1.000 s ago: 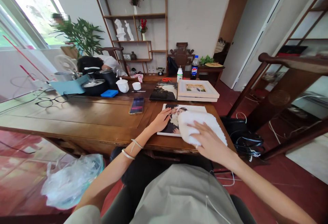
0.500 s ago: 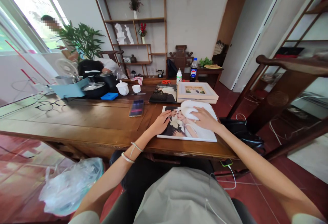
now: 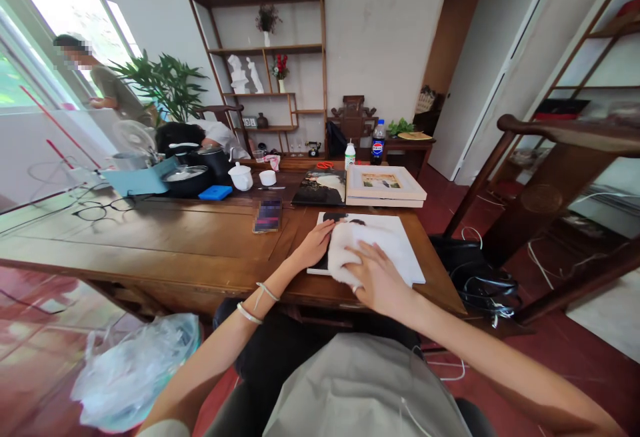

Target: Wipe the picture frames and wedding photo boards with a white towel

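Note:
A photo panel (image 3: 407, 250) with white edges lies flat on the wooden table (image 3: 235, 237) in front of me. My left hand (image 3: 313, 245) rests on its left side, fingers stretched out and holding nothing. My right hand (image 3: 383, 280) presses a fluffy white cloth (image 3: 343, 243) onto the panel's middle and left, its fingers spread over the fabric. Most of the printed picture is hidden beneath the cloth and hand. Just behind the panel sit a dark photo album (image 3: 319, 187) and a framed picture in a pale box (image 3: 413, 190).
A phone (image 3: 268, 215), a blue box (image 3: 215, 192), a white teapot (image 3: 241, 177) and a white cup (image 3: 267, 177) stand to the left. Glasses (image 3: 95, 211) lie farther left. Behind are a cola bottle (image 3: 378, 143) and a white bottle (image 3: 349, 155). A person (image 3: 117, 93) stands by the window.
My right hand has slid the white cloth left and toward me, from the panel's upper right, covering the pictured faces. My left hand stays in place. The person by the window shows more fully.

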A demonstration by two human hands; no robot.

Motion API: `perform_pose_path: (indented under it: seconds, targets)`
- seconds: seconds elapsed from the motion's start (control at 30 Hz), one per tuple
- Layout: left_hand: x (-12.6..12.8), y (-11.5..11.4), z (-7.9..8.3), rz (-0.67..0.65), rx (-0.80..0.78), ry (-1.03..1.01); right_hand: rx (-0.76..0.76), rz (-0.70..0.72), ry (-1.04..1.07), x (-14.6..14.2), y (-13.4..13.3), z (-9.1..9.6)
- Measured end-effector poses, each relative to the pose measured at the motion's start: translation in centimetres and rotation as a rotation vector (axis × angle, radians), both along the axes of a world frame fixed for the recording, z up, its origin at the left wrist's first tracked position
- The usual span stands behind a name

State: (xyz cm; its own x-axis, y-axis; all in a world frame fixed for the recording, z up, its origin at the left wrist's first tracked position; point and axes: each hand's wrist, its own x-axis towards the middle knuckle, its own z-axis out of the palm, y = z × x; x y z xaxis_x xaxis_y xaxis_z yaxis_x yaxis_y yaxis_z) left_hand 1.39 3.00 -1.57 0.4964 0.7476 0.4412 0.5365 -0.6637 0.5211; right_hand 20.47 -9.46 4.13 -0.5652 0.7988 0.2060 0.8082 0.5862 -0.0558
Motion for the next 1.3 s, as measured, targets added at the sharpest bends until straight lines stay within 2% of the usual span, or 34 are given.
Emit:
perform_pose_path:
  seconds: [0.1, 0.17, 0.27, 0.37, 0.47, 0.6, 0.73, 0.83, 0.93, 1.1, 1.2, 1.3]
  targets:
    - [-0.1, 0.4, -0.4, 0.023, -0.019, -0.012, 0.062, -0.171, -0.005, -0.9, 2.3, 0.0]
    - [-0.2, 0.8, -0.7, 0.005, 0.0, -0.014, 0.079, -0.217, -0.023, -2.8, 2.6, -0.1]
    - [-0.3, 1.4, -1.0, -0.005, 0.022, 0.012, 0.071, -0.19, -0.065, -5.6, 1.0, -0.4]
    - [-0.2, 1.4, -1.1, 0.017, 0.024, 0.017, 0.039, -0.128, -0.068, -6.1, -1.3, -0.7]
    - [0.1, 0.8, -0.9, 0.027, 0.04, -0.005, -0.025, -0.01, 0.019, -3.1, -2.1, -0.7]
    - [0.4, 0.3, -0.7, 0.037, 0.029, -0.007, -0.041, 0.085, 0.155, 3.1, -0.8, -0.8]
    - [0.5, 0.3, -0.8, 0.059, 0.009, -0.008, 0.038, -0.024, 0.141, 8.0, 1.6, -1.4]
    - [0.6, 0.5, -0.9, 0.065, 0.0, -0.006, 0.053, -0.151, 0.113, 9.4, 3.9, -1.3]
    - [0.7, 0.5, -1.0, 0.062, -0.001, -0.004, 0.018, -0.157, 0.13, 8.2, 6.8, -0.3]
    - [0.7, 0.2, -0.4, 0.011, 0.05, -0.021, -0.111, 0.059, 0.254, 1.5, 11.6, 1.5]
    - [0.7, 0.2, -0.2, 0.012, 0.056, -0.016, -0.069, 0.095, 0.234, -2.0, 13.6, 1.7]
    - [0.7, 0.3, -0.3, 0.028, 0.04, 0.004, -0.058, 0.083, 0.199, -2.6, 14.4, 1.3]
